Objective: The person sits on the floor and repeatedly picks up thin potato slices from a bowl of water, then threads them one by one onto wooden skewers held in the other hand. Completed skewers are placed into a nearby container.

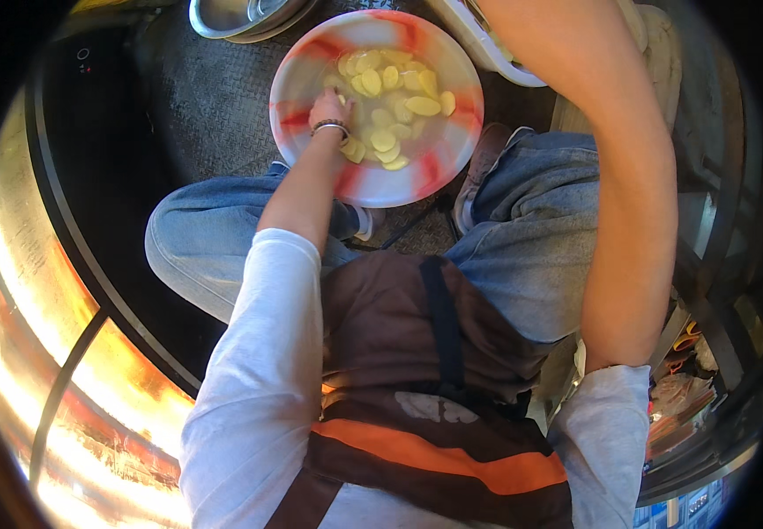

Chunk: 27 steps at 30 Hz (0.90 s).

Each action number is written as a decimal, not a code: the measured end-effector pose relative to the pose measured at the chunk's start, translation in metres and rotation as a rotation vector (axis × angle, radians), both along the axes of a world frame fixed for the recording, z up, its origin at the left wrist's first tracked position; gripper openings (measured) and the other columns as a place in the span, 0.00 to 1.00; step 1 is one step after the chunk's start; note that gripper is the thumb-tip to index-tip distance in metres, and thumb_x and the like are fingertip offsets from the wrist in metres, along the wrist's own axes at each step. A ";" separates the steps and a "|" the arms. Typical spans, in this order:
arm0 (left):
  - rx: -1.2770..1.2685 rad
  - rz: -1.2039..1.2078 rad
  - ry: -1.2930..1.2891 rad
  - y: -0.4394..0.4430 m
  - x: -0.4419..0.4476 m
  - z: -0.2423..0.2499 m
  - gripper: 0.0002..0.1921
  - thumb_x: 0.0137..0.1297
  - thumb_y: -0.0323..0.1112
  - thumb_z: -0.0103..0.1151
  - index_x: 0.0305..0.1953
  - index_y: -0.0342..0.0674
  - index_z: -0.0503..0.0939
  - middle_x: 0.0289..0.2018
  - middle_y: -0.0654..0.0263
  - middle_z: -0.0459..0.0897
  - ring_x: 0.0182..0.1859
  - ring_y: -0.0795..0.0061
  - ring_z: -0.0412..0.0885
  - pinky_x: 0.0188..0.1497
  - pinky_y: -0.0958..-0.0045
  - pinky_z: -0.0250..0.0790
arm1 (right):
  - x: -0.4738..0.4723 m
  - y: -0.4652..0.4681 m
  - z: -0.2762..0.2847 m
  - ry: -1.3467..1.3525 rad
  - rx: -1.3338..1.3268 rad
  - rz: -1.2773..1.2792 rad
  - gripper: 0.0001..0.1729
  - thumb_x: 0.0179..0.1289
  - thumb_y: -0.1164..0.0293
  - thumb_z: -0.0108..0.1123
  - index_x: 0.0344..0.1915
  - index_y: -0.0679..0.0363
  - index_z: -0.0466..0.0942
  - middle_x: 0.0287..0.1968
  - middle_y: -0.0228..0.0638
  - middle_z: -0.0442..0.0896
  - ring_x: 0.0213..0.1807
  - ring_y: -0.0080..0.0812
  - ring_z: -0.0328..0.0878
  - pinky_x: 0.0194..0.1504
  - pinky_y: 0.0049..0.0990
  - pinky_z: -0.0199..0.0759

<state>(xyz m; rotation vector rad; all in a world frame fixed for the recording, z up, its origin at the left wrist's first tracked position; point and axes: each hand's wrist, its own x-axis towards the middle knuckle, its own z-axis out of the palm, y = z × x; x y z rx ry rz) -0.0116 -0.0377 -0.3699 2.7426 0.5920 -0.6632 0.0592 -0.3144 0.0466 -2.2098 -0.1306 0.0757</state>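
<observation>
A red and white plastic basin [381,188] stands on the floor before me, with cloudy water and many pale yellow slices, which look like potato, floating in it. My left hand [332,109], with a beaded bracelet and a metal bangle at the wrist, dips into the basin's left side among the slices [371,81]. A pale slice shows at its fingers; whether they grip it I cannot tell. My right arm reaches forward past the basin's right side, and my right hand lies beyond the top edge, out of view. Under that forearm is part of a white plastic tub [520,74].
Metal bowls [249,30] sit beyond the basin at the upper left, on a dark textured metal floor [222,99]. My bent knees flank the basin. A dark panel edge and a bright, shiny surface curve along the left. At the lower right is a shelf with bags.
</observation>
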 end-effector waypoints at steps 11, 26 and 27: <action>-0.084 0.039 0.287 -0.066 -0.065 -0.011 0.30 0.57 0.49 0.68 0.57 0.37 0.76 0.52 0.47 0.82 0.54 0.48 0.82 0.56 0.56 0.76 | 0.011 -0.001 -0.012 0.079 -0.034 -0.038 0.14 0.70 0.68 0.55 0.39 0.71 0.77 0.35 0.59 0.82 0.41 0.57 0.81 0.43 0.43 0.73; -1.278 0.546 0.059 -0.059 -0.013 0.085 0.12 0.67 0.38 0.64 0.46 0.38 0.82 0.42 0.63 0.83 0.42 0.72 0.84 0.38 0.68 0.80 | 0.018 -0.012 -0.028 -0.029 -0.130 -0.003 0.17 0.70 0.63 0.56 0.43 0.67 0.79 0.40 0.61 0.82 0.47 0.63 0.79 0.49 0.50 0.72; -1.330 0.556 0.012 -0.060 -0.004 0.106 0.11 0.67 0.37 0.64 0.46 0.38 0.81 0.42 0.63 0.83 0.42 0.72 0.84 0.39 0.68 0.80 | 0.019 -0.013 -0.033 -0.043 -0.133 0.004 0.17 0.70 0.62 0.56 0.44 0.67 0.79 0.41 0.61 0.82 0.47 0.64 0.79 0.50 0.51 0.72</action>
